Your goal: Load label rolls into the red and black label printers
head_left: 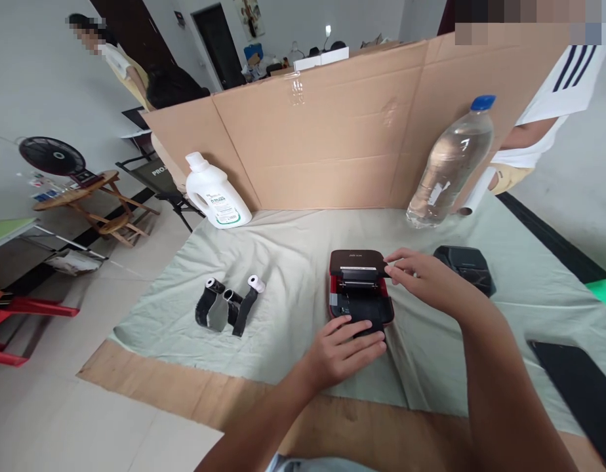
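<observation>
A small red and black printer lies on the pale green cloth with its lid tipped up at the far end. My left hand rests on its near end, fingers laid flat over the black body. My right hand is at the lid's right corner, fingers pinched on the lid edge. Three small paper rolls with black wrappers lie on the cloth to the left of the printer, apart from both hands.
A second black printer sits right of my right hand. A white detergent jug and a clear water bottle stand before a cardboard wall. A black flat object lies at right. People stand behind the wall.
</observation>
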A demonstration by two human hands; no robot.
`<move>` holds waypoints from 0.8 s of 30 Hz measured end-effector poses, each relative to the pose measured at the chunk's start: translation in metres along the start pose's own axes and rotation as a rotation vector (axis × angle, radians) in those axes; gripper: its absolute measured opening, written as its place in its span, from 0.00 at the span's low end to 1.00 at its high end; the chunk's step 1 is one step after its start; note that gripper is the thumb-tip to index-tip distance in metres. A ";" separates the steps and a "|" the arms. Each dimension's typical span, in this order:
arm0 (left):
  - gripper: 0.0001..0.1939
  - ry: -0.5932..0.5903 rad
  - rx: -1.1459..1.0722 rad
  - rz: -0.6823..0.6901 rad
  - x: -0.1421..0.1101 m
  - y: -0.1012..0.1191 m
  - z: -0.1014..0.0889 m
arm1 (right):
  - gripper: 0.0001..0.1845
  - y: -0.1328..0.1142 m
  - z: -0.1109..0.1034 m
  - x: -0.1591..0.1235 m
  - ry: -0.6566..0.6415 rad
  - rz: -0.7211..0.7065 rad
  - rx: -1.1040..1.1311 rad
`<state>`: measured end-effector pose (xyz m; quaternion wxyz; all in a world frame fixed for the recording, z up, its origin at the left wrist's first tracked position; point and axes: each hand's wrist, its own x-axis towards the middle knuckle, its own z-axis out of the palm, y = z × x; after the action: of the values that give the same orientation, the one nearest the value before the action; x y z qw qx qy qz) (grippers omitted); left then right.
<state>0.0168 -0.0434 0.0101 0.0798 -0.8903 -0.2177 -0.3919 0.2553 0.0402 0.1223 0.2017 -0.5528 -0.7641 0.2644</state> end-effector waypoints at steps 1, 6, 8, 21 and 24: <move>0.14 0.003 0.001 0.002 -0.001 0.000 0.001 | 0.26 -0.001 0.001 0.001 0.019 0.009 0.008; 0.15 -0.015 -0.004 -0.018 -0.006 0.000 0.005 | 0.28 0.005 0.008 0.005 0.003 0.066 -0.024; 0.16 -0.020 -0.009 -0.026 -0.008 0.000 0.006 | 0.27 0.010 0.010 0.004 -0.064 0.097 -0.063; 0.12 0.074 -0.010 -0.027 0.003 0.007 0.010 | 0.24 0.009 0.015 0.002 -0.215 0.192 -0.036; 0.14 0.029 -0.069 -0.053 0.001 0.008 0.011 | 0.24 0.010 0.016 0.002 -0.193 0.183 -0.031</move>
<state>0.0284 -0.0469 0.0043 0.0418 -0.8806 -0.2266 -0.4141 0.2521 0.0414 0.1036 0.0938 -0.5954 -0.7302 0.3217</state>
